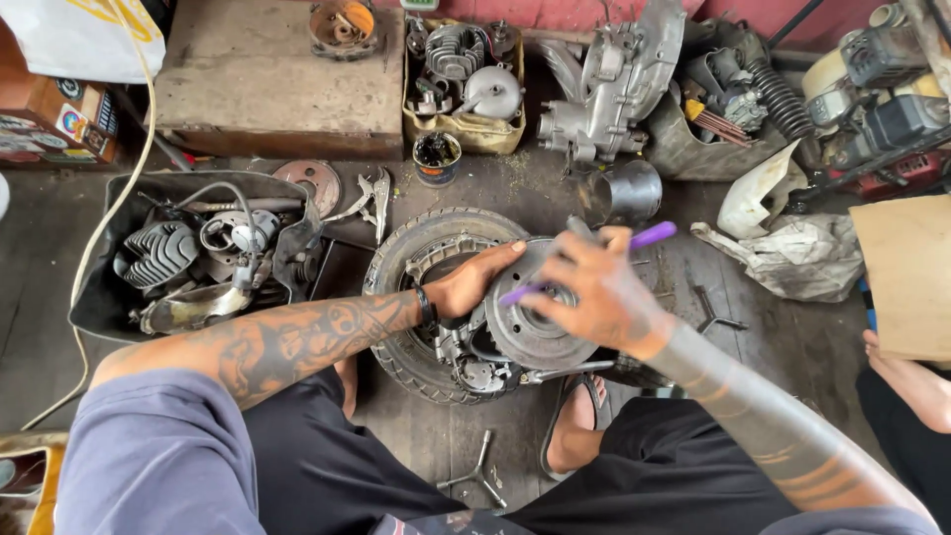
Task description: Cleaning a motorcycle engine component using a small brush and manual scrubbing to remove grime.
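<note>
Drum [530, 332] sits on the wheel hub inside the tyre [416, 248], on the floor between the knees; its rim is gripped by the left hand [475, 282]; a purple tool [649, 236] is held closed in the right hand [594, 287], tip at drum centre; likely risk: drum rocked off-square by uneven pressure, or tool slipped into fingers.

purple tool handle [649, 236] | grey metal drum [535, 332] | black tyre [421, 238] | black wristband [427, 307]
</note>
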